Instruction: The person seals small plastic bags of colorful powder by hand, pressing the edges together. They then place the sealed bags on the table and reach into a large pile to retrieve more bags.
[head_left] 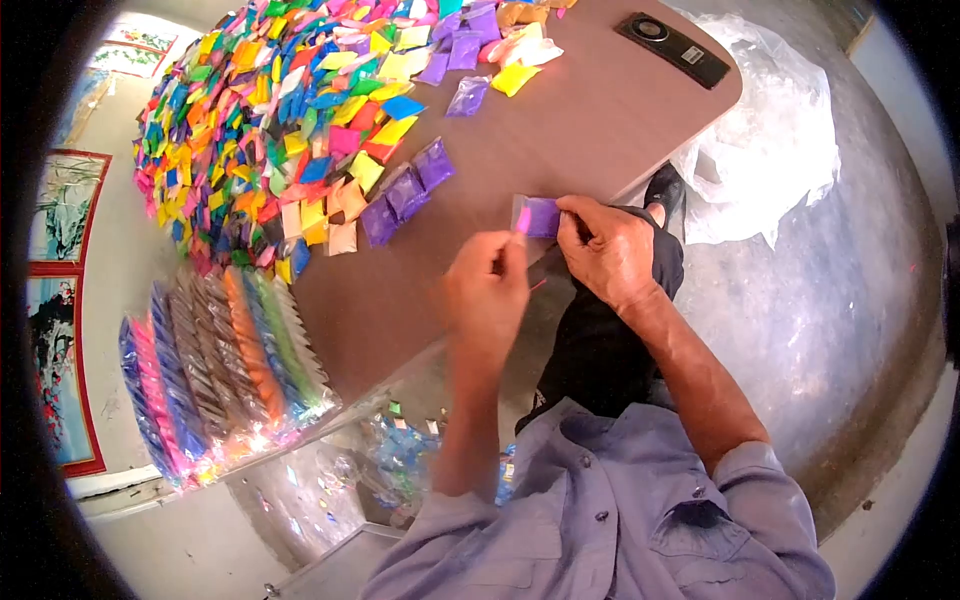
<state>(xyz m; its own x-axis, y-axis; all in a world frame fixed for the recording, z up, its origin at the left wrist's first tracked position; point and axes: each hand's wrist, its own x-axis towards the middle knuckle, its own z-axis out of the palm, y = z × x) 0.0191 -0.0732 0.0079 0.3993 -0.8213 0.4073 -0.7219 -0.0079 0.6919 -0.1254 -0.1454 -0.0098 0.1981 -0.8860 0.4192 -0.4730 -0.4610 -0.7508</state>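
A small clear packet with purple contents [543,217] is pinched at its right end between the thumb and fingers of my right hand [612,252]. Curled and slightly blurred, my left hand [484,285] has its fingertips right at the packet's left end, where a bright pink patch shows; I cannot tell what these fingers hold. Several purple packets [405,193] lie side by side on the brown table [480,150], left of my hands. Beyond them spreads a big heap of packets in many colours [290,110].
Clear bags of packets sorted by colour [215,370] stand along the table's left front edge. A dark flat device with a round dial [672,48] lies at the far right corner. Crumpled clear plastic [765,130] rests beyond the right edge. Loose plastic pieces [400,450] are below the front edge.
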